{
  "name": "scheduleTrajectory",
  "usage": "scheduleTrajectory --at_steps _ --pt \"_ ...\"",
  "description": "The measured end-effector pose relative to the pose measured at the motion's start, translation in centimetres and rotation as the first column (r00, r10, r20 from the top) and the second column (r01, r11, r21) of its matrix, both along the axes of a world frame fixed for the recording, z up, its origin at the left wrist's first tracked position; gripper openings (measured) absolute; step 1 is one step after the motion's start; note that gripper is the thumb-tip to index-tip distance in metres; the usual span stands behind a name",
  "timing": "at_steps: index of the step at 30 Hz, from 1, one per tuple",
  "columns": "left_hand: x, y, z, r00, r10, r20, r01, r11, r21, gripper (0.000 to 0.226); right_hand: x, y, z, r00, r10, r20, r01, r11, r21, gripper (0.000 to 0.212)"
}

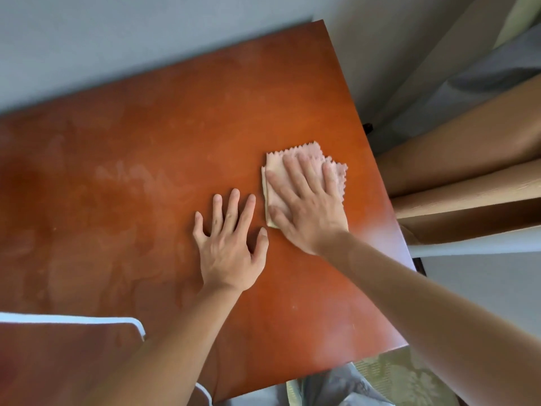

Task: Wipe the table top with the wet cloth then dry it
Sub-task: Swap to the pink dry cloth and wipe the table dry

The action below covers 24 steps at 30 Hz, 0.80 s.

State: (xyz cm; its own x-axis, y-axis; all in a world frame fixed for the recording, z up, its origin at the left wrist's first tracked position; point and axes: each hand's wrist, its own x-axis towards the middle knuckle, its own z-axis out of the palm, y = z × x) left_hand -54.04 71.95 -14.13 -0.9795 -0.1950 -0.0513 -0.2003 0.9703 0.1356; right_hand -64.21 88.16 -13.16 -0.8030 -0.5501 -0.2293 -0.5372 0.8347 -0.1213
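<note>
Reddish-brown wood, streaked with pale smears, makes up the table (152, 159), and left of the cloth the left hand (229, 247) lies flat with fingers spread, holding nothing, probably bracing the person. Just right of it, the right hand (307, 200) presses the folded pink cloth (276, 171) down with straight fingers near the table's right edge, likely mid-wipe. No containers show.

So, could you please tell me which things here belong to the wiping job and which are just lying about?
Job:
- table top
- pink cloth, pressed flat by the right hand
- left hand, flat on the wood

Lying about:
- brown rolls beside the table
- patterned mat on the floor
</note>
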Motion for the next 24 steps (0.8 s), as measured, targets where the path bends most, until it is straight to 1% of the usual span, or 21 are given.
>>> scheduleTrajectory --at_steps 3,6,9,13,20,24 --pt "-0.1 0.0 -0.1 1.000 -0.007 -0.008 0.007 1.000 0.004 0.061 -0.2 -0.2 -0.3 1.000 -0.004 -0.016 0.005 1.000 0.005 0.068" --pt "-0.1 -0.1 -0.2 1.000 -0.009 -0.006 0.009 1.000 0.000 0.061 1.2 -0.1 -0.2 0.998 -0.067 -0.016 0.067 0.997 -0.038 0.066" --pt "0.0 -0.1 -0.1 1.000 -0.027 -0.004 0.027 1.000 -0.001 0.062 4.6 0.0 -0.2 0.990 -0.138 -0.039 0.134 0.986 -0.094 0.064" --pt "-0.1 -0.2 0.0 0.999 -0.029 0.021 0.029 0.999 0.020 0.063 9.3 0.8 -0.4 0.984 -0.173 -0.041 0.165 0.974 -0.155 0.061" --pt "-0.1 -0.1 0.2 0.999 -0.034 0.037 0.032 0.999 0.039 0.065 19.0 0.6 -0.4 0.973 -0.218 -0.073 0.204 0.964 -0.171 0.061" --pt "0.0 0.0 0.2 0.999 -0.044 0.028 0.043 0.998 0.050 0.063 22.1 -1.0 -0.3 0.977 -0.202 -0.074 0.189 0.970 -0.154 0.063"
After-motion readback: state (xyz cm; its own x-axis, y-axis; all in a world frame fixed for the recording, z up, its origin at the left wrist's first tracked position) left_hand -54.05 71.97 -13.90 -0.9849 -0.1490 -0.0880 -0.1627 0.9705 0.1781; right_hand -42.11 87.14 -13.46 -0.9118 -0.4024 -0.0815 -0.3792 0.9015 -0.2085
